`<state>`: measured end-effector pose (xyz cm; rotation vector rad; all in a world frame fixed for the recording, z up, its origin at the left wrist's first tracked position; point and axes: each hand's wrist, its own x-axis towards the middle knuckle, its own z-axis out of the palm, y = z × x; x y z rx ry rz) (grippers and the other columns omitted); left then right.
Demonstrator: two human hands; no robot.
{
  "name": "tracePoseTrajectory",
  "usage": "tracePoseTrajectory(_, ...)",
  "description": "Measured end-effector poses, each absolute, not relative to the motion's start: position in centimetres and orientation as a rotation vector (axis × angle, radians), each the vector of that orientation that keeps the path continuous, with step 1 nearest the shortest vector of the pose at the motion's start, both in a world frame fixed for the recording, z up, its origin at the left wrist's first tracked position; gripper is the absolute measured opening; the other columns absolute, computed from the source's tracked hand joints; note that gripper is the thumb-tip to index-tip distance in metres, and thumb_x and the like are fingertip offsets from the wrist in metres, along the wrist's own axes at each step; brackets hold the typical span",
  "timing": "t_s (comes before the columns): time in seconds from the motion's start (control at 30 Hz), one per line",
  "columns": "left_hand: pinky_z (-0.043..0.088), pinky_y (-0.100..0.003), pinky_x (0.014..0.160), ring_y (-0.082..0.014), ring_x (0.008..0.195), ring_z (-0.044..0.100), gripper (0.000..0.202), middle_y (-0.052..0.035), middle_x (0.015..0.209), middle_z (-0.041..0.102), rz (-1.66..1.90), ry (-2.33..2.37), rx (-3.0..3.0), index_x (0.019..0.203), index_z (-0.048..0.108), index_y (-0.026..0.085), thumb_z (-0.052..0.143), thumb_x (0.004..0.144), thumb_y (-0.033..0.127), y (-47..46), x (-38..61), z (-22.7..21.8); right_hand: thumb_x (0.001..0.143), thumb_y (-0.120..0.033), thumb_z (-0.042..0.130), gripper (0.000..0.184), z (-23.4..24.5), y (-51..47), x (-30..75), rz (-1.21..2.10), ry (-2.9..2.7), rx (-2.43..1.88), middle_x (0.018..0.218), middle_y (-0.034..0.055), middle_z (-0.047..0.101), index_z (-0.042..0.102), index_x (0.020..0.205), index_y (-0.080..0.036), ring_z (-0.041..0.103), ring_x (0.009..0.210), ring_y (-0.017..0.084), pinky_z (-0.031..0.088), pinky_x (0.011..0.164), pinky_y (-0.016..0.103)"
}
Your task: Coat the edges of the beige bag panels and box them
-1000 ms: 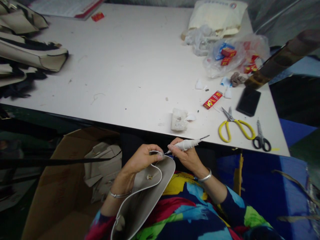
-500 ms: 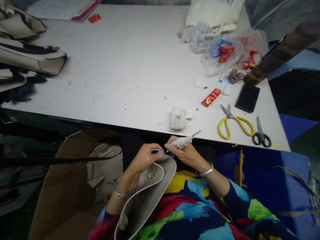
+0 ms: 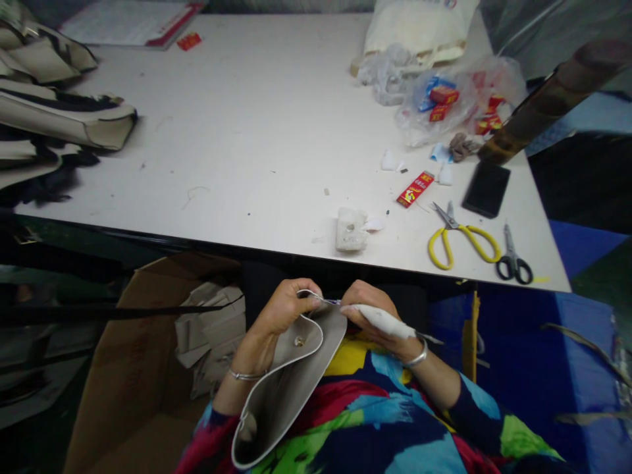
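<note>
My left hand (image 3: 289, 304) pinches the upper edge of a beige bag (image 3: 296, 388) with a pale rim, lying on my lap. A small gold-coloured metal stud shows on the bag's inner face. My right hand (image 3: 370, 309) is closed on a thin tool with a white wrapped handle (image 3: 385, 320); its handle lies back along the palm toward the wrist, with a thin metal shaft at the rear. Between the two hands a thin shiny piece touches the bag's edge; whether it is the tool's tip or a thread, I cannot tell.
The white table (image 3: 222, 145) carries yellow-handled scissors (image 3: 461, 236), black scissors (image 3: 513, 260), a phone (image 3: 487, 189), a red box (image 3: 415, 189) and a whitish block (image 3: 351, 230). Beige bags (image 3: 64, 115) lie at left. A cardboard box (image 3: 118, 368) with pale pieces stands below.
My right hand has moved slightly right, away from my left hand. The white-handled tool has swung from pointing up-right to lying down-right along the palm. My left hand keeps hold of the bag.
</note>
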<state>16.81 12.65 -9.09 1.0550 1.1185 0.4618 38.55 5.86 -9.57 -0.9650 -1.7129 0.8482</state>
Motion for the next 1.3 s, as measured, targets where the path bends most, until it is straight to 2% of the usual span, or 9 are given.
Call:
tracePoseTrajectory(0.2,0.040,-0.026,0.063,-0.0128,0.063,0.053,0.019,-0.0004,0.065,0.065,0.459,1.133,1.137,0.071,0.072,0.015,0.080,0.064,0.029,12.3,16.5,-8.6,0.106,-0.035,0.064,0.011,-10.6,4.5,37.5,0.964,-1.253,-1.127,0.096,0.0013,0.073,0.072,0.109,-0.027,0.069,0.082,0.016,0.057,0.077,0.030)
tracePoseTrajectory(0.37,0.040,-0.026,0.066,-0.0137,0.065,0.054,0.020,-0.0010,0.069,0.066,0.426,1.137,1.166,0.075,0.072,0.015,0.080,0.066,0.031,12.2,16.3,-8.2,0.105,-0.045,0.065,0.023,-11.6,4.1,37.0,1.079,-1.147,-1.099,0.107,0.0043,0.079,0.071,0.121,-0.029,0.074,0.082,0.018,0.062,0.078,0.033)
tracePoseTrajectory(0.53,0.041,-0.027,0.069,-0.0149,0.069,0.056,0.022,-0.0020,0.074,0.067,0.405,1.115,1.154,0.080,0.072,0.015,0.081,0.068,0.031,12.1,15.9,-7.9,0.105,-0.047,0.064,0.027,-11.7,4.1,36.8,1.122,-1.130,-1.117,0.104,0.0046,0.080,0.070,0.123,-0.028,0.076,0.084,0.019,0.063,0.080,0.033)
tracePoseTrajectory(0.77,0.042,-0.027,0.069,-0.0147,0.070,0.056,0.023,-0.0004,0.076,0.065,0.424,1.125,1.162,0.082,0.069,0.016,0.082,0.070,0.031,11.7,16.0,-7.8,0.105,-0.038,0.065,0.015,-10.7,5.0,36.4,0.929,-1.454,-1.196,0.106,0.0052,0.077,0.073,0.109,-0.026,0.074,0.098,0.022,0.058,0.089,0.034)
tracePoseTrajectory(0.9,0.043,-0.026,0.071,-0.0150,0.074,0.055,0.022,0.0005,0.078,0.063,0.490,1.136,1.247,0.080,0.065,0.017,0.081,0.069,0.026,11.5,16.0,-7.8,0.101,-0.036,0.071,0.012,-10.8,5.3,35.6,0.930,-1.570,-1.212,0.101,0.0039,0.075,0.071,0.107,-0.025,0.071,0.090,0.020,0.056,0.082,0.032)
tracePoseTrajectory(1.07,0.043,-0.027,0.071,-0.0148,0.075,0.055,0.022,0.0011,0.078,0.062,0.531,1.152,1.303,0.079,0.060,0.017,0.078,0.069,0.023,10.9,15.9,-7.6,0.101,-0.031,0.068,0.008,-10.4,5.2,34.6,0.925,-1.601,-1.260,0.089,0.0002,0.069,0.067,0.100,-0.024,0.064,0.076,0.015,0.049,0.070,0.027)
tracePoseTrajectory(1.3,0.044,-0.027,0.072,-0.0146,0.075,0.055,0.025,0.0009,0.078,0.061,0.546,1.100,1.265,0.081,0.060,0.017,0.080,0.069,0.027,10.5,15.5,-7.8,0.097,-0.027,0.066,0.005,-10.1,4.9,33.9,0.893,-1.575,-1.280,0.086,0.0000,0.070,0.065,0.094,-0.023,0.064,0.073,0.014,0.049,0.069,0.026)
